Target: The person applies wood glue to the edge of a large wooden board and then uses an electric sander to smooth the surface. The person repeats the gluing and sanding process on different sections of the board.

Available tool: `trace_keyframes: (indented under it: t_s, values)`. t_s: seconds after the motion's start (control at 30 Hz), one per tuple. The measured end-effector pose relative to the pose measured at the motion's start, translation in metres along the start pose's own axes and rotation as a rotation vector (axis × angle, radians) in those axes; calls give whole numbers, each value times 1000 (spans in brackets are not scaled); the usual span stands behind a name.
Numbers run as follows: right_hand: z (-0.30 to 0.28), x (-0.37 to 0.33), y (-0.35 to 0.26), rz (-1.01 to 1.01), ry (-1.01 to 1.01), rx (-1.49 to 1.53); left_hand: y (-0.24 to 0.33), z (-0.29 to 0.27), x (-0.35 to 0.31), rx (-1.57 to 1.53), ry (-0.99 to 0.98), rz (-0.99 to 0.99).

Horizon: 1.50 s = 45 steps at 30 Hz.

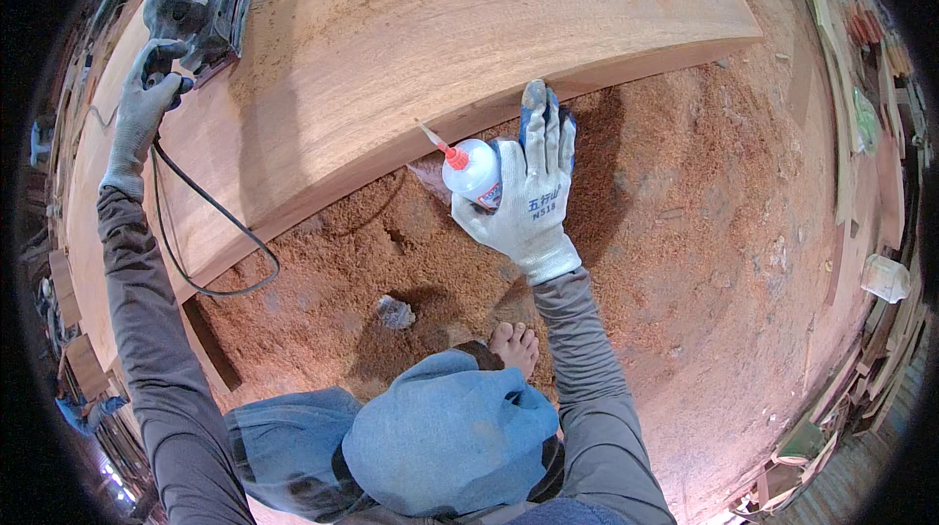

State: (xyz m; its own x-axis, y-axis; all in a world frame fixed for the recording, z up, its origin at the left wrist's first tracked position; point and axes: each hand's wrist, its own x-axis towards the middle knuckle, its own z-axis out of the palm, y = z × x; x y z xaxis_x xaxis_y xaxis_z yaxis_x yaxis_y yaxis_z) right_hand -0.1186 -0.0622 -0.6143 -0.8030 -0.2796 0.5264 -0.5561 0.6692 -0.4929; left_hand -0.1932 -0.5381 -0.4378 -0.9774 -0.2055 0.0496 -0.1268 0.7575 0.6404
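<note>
A large thick wooden slab (391, 65) lies across the far side, sawdust scattered on its top. On its far left sits a dark electric sander (201, 12); my gloved left hand (145, 114) is closed round its rear end, where the black cord (230, 217) trails out. In my gloved right hand (523, 173), a white squeeze bottle (472, 173) with a red collar and thin pointed nozzle is held between thumb and palm. That hand's other fingers stretch forward, their tips against the slab's near edge. The nozzle tip hangs over this edge.
Reddish sawdust (646, 193) covers the ground, with a small greyish lump (395, 312) on it. My bare foot (515, 347) stands near the slab. At the right are wood strips (827, 85) and a translucent plastic container (885, 278). Offcuts (88, 369) lie at the left.
</note>
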Motion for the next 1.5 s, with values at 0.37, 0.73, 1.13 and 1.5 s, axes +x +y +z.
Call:
trace_keyframes:
  t_s: [0.37, 0.73, 1.13, 1.5]
  values:
    - [-89, -17, 11, 325, 60, -225, -6, -1, 1, 26, 29, 19]
    - [-137, 10, 6, 164, -109, -628, -8, 5, 2, 29, 50, 39]
    - [-134, 11, 9, 126, -109, -680, -8, 2, 1, 46, 49, 46]
    - [-129, 5, 12, 176, -98, -582, -6, 5, 1, 30, 58, 17]
